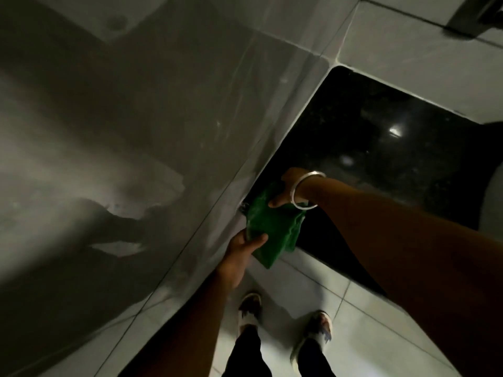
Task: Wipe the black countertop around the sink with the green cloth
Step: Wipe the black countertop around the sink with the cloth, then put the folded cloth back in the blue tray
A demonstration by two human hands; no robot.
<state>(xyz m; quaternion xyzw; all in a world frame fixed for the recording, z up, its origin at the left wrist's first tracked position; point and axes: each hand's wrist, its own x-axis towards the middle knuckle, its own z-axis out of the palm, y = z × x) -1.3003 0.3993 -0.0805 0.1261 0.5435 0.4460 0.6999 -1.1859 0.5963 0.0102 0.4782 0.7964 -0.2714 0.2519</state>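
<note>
The green cloth (272,229) hangs crumpled at the near left corner of the black countertop (381,148), half over its front edge. My left hand (243,253) grips the cloth's lower left part from below. My right hand (290,190), with a silver bangle at the wrist, pinches the cloth's upper edge over the counter, next to the wall. The pale rim of the sink (492,197) curves in at the far right edge of the view.
A glossy grey tiled wall (163,131) runs along the counter's left side and another tiled wall (422,50) stands behind it. Below the counter lies a pale tiled floor (367,322) with my two shoes (250,303).
</note>
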